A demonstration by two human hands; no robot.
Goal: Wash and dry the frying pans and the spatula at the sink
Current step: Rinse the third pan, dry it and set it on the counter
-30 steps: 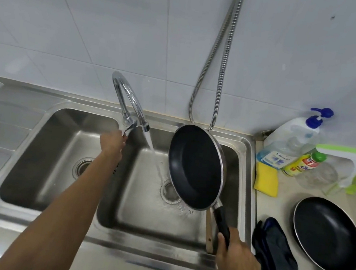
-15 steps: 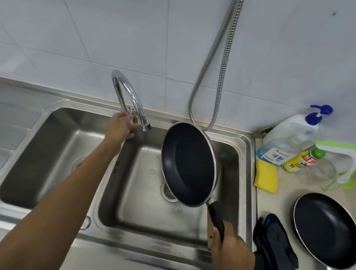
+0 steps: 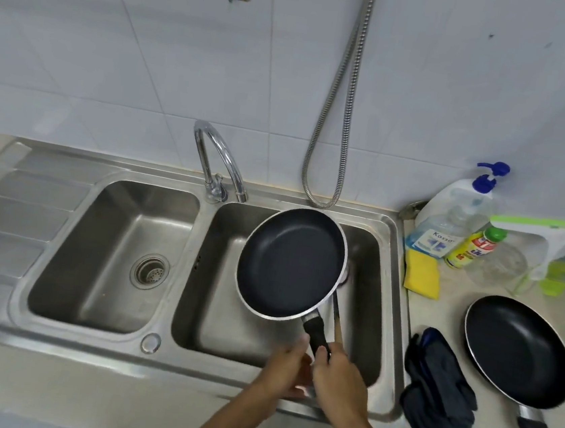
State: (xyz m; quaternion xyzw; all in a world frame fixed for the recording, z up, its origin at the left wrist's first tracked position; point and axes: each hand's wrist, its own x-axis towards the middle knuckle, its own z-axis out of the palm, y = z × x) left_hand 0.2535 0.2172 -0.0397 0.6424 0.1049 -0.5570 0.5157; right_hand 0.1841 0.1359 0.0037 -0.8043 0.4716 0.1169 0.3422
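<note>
1. We hold the frying pan (image 3: 291,262) over the right basin (image 3: 373,315), tipped so its dark inside faces us; held this way, we judge, any drips fall into the sink and not on the counter (image 3: 439,311)
2. Our right hand (image 3: 339,378) wraps its curled fingers firmly round the black handle; our left hand (image 3: 286,369) sits just beside it at the handle, too blurred for us to tell whether it grips or only touches
3. The pan looks clean to us: a matt black lining with no marks we can see, and a bright metal rim
4. Beneath it the spatula (image 3: 338,325) lies in the same basin, its wooden handle pointing toward the near wall and its head largely hidden by the pan, seemingly awaiting its turn
5. The tap (image 3: 220,161) stands behind the basins' divider, with no stream that we can see
6. On the counter to the right, a dark cloth (image 3: 439,397) lies just beside the sink's rim, handy for drying we judge, next to a second frying pan (image 3: 519,350) set face up
</note>
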